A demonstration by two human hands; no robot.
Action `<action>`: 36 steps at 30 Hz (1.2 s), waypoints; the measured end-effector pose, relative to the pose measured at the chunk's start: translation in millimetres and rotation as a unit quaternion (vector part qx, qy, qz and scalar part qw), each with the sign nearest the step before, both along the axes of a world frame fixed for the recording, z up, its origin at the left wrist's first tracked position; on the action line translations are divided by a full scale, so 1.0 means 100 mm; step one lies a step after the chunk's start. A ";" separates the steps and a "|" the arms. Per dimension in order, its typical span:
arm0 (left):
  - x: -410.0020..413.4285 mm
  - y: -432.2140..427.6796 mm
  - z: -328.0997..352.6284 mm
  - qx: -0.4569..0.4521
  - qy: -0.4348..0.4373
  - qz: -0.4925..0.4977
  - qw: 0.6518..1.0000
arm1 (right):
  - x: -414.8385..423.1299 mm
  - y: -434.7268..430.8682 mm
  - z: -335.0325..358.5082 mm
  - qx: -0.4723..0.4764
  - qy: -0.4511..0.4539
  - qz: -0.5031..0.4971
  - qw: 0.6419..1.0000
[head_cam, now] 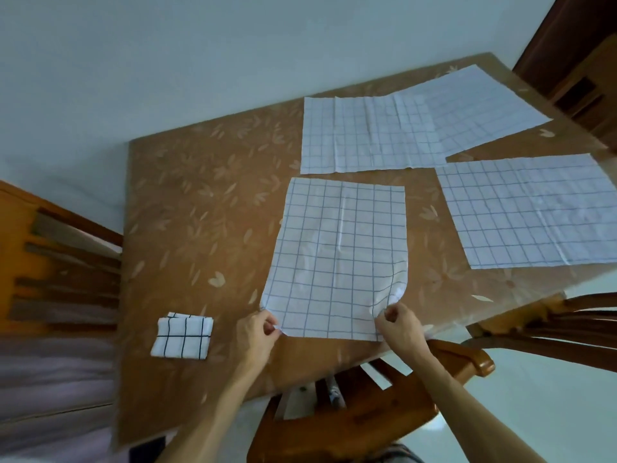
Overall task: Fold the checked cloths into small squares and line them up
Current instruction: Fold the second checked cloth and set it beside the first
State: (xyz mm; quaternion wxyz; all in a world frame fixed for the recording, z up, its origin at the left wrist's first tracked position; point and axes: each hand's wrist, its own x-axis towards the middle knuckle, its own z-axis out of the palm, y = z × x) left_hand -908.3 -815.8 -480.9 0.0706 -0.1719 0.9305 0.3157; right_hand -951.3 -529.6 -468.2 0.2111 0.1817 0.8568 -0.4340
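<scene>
L hand (258,330) pinching near-left corner of the open checked cloth (337,259), thumb + fingers closed on the edge; R hand (399,324) pinching the near-right corner same way, that corner lifted + curled up off the table (187,208). Cloth runs away from both hands toward table centre, rest of it flat, some creases down the middle. Folded small square (183,335) w/ darker check sits just left of L hand, near the front edge, apart from the open cloth. Past the held cloth: 2nd flat cloth (367,135) at the far side, its right edge overlapping a 3rd cloth (480,105) at the far-right corner. 4th flat cloth (531,208) right of the held one, well apart from R hand. Brown leaf-pattern table cover. Wooden chair (384,412) under the forearms at the near edge, another chair (60,262) on the left
</scene>
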 end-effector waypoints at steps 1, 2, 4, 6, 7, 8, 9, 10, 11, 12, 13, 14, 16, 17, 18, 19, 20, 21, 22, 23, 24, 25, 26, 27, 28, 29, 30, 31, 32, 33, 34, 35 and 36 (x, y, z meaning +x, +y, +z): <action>0.09 -0.03 0.02 -0.004 0.021 -0.002 1.000 | 0.05 -0.03 0.02 -0.015 0.011 -0.002 1.000; 0.20 -0.04 0.05 -0.016 0.037 -0.006 0.999 | 0.11 -0.07 0.06 -0.027 0.023 -0.004 0.999; 0.44 -0.08 0.09 -0.043 0.043 -0.003 0.998 | 0.26 -0.14 0.13 -0.051 0.054 -0.005 0.997; 0.68 -0.16 0.07 -0.038 0.052 0.006 0.998 | 0.43 -0.19 0.22 -0.104 0.056 0.004 0.993; 0.80 -0.20 0.06 -0.033 0.053 0.009 0.998 | 0.52 -0.21 0.27 -0.132 0.043 0.027 0.990; 0.93 -0.24 0.07 -0.028 0.054 0.005 0.998 | 0.59 -0.22 0.29 -0.143 0.033 0.061 0.987; 1.04 -0.27 0.09 -0.027 0.057 0.002 0.998 | 0.65 -0.23 0.31 -0.120 0.029 0.107 0.987; 1.14 -0.30 0.11 -0.024 0.060 0.004 0.998 | 0.70 -0.24 0.32 -0.088 0.028 0.156 0.983; 1.25 -0.32 0.13 -0.016 0.059 0.007 0.998 | 0.74 -0.26 0.36 -0.061 0.029 0.200 0.978; 1.35 -0.34 0.15 -0.004 0.063 0.009 0.998 | 0.78 -0.28 0.38 -0.048 0.030 0.233 0.971; 1.43 -0.36 0.16 0.011 0.070 0.011 0.997 | 0.81 -0.30 0.40 -0.040 0.028 0.260 0.964; 1.50 -0.38 0.18 0.029 0.073 0.019 0.997 | 0.84 -0.33 0.43 -0.026 0.028 0.287 0.957; 1.60 -0.43 0.22 0.066 0.080 0.039 0.994 | 0.89 -0.37 0.46 0.024 0.030 0.339 0.940; 1.63 -0.44 0.25 0.081 0.087 0.045 0.992 | 0.92 -0.39 0.48 0.049 0.037 0.354 0.933; 1.65 -0.45 0.28 0.092 0.097 0.052 0.990 | 0.93 -0.39 0.47 0.071 0.050 0.359 0.929; 1.67 -0.45 0.31 0.102 0.107 0.061 0.987 | 0.95 -0.40 0.48 0.086 0.071 0.355 0.928; 1.67 -0.45 0.36 0.113 0.117 0.070 0.984 | 0.95 -0.41 0.50 0.100 0.090 0.346 0.928; 1.66 -0.44 0.42 0.123 0.124 0.077 0.982 | 0.95 -0.41 0.52 0.113 0.109 0.339 0.928; 1.64 -0.44 0.47 0.130 0.130 0.083 0.979 | 0.94 -0.40 0.54 0.126 0.127 0.336 0.925; 1.61 -0.44 0.51 0.135 0.139 0.086 0.977 | 0.92 -0.39 0.55 0.132 0.140 0.333 0.923; 1.58 -0.44 0.55 0.138 0.151 0.088 0.975 | 0.89 -0.37 0.55 0.130 0.148 0.328 0.924; 1.54 -0.45 0.57 0.136 0.163 0.089 0.973 | 0.85 -0.34 0.56 0.121 0.160 0.320 0.926; 1.51 -0.46 0.59 0.133 0.171 0.088 0.972 | 0.79 -0.32 0.56 0.112 0.170 0.308 0.930; 1.46 -0.47 0.61 0.125 0.173 0.086 0.973 | 0.73 -0.30 0.56 0.103 0.180 0.292 0.934; 1.42 -0.50 0.60 0.112 0.174 0.083 0.975 | 0.66 -0.28 0.57 0.099 0.184 0.272 0.939; 1.36 -0.53 0.58 0.097 0.170 0.080 0.977 | 0.58 -0.27 0.57 0.095 0.187 0.251 0.945; 1.29 -0.56 0.56 0.086 0.162 0.077 0.980 | 0.49 -0.26 0.56 0.088 0.182 0.224 0.953; 1.22 -0.59 0.55 0.079 0.151 0.076 0.982 | 0.41 -0.25 0.54 0.081 0.176 0.200 0.960; 1.14 -0.61 0.52 0.074 0.144 0.077 0.984 | 0.31 -0.24 0.52 0.075 0.171 0.185 0.965; 1.04 -0.63 0.49 0.070 0.142 0.079 0.984 | 0.21 -0.25 0.51 0.065 0.168 0.174 0.968; 0.93 -0.65 0.46 0.063 0.145 0.081 0.984 | 0.11 -0.25 0.49 0.047 0.159 0.162 0.973; 0.81 -0.68 0.43 0.056 0.151 0.085 0.983 | 0.02 -0.25 0.49 0.027 0.148 0.151 0.977; 0.67 -0.71 0.39 0.051 0.157 0.090 0.982 | -0.08 -0.26 0.50 0.010 0.130 0.135 0.982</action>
